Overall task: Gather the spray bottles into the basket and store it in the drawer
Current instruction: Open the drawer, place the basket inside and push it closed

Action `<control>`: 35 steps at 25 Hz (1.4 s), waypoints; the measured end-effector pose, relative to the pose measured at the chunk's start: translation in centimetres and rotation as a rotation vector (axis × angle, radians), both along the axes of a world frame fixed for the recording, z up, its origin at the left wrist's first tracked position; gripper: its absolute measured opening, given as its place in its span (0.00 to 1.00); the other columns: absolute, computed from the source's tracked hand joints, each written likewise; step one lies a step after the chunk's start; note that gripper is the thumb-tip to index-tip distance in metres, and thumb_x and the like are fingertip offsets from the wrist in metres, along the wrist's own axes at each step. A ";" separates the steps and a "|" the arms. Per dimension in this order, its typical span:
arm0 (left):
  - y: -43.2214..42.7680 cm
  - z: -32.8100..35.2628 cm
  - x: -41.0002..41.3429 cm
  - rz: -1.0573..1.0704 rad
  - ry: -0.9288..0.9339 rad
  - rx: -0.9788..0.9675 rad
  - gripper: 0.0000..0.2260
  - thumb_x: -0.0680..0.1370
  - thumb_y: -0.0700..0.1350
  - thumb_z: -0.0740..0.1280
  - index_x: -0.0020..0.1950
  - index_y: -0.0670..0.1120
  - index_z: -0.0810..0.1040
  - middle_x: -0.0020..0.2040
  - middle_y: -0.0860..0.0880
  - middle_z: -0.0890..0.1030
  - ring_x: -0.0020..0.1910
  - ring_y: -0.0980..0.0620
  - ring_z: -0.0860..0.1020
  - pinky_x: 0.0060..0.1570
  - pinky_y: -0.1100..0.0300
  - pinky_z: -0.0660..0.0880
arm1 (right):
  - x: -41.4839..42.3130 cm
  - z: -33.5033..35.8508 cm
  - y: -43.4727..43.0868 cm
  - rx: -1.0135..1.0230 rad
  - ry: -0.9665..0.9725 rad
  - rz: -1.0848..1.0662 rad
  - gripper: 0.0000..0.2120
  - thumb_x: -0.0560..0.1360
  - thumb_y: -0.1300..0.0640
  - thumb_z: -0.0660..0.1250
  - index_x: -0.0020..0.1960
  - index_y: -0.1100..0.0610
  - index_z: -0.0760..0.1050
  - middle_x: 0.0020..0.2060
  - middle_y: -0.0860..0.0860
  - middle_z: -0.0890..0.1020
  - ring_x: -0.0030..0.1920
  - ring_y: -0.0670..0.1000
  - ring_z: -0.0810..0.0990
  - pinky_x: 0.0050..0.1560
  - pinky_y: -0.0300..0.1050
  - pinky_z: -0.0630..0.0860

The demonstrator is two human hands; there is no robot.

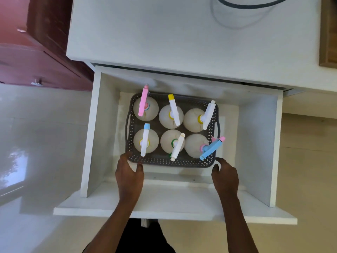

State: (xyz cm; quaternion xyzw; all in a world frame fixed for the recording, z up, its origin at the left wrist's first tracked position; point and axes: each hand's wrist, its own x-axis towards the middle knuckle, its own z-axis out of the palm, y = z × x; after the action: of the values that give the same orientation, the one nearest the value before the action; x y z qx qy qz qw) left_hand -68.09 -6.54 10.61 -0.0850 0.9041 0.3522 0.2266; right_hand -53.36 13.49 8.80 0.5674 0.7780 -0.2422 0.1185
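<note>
Basket (169, 162), six spray bottles (171, 116) aboard, long axis three-to-nine, seated in drawer (91, 128) at twelve o'clock of both open hands: left hand (129, 172) touching, right hand (225, 175) just clear.

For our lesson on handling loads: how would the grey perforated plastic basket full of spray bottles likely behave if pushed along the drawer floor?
The grey perforated plastic basket probably slides as a unit on the smooth white drawer floor. Six packed round spray bottles likely make it heavy. Its thin latticed walls may flex slightly.
</note>
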 end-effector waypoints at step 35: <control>9.0 2.4 -6.2 -0.625 1.000 -0.162 0.20 0.79 0.54 0.53 0.69 0.47 0.63 0.71 0.47 0.61 0.77 0.56 0.43 0.73 0.50 0.41 | -12.0 4.1 0.8 0.706 0.668 0.567 0.18 0.79 0.48 0.50 0.61 0.56 0.70 0.63 0.52 0.71 0.66 0.52 0.69 0.70 0.50 0.56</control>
State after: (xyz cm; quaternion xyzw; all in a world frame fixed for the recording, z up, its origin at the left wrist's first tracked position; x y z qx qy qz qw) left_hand -74.25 2.43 13.02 0.3445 0.9072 0.1959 -0.1412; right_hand -65.34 14.28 12.91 0.2337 0.9292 -0.0922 -0.2710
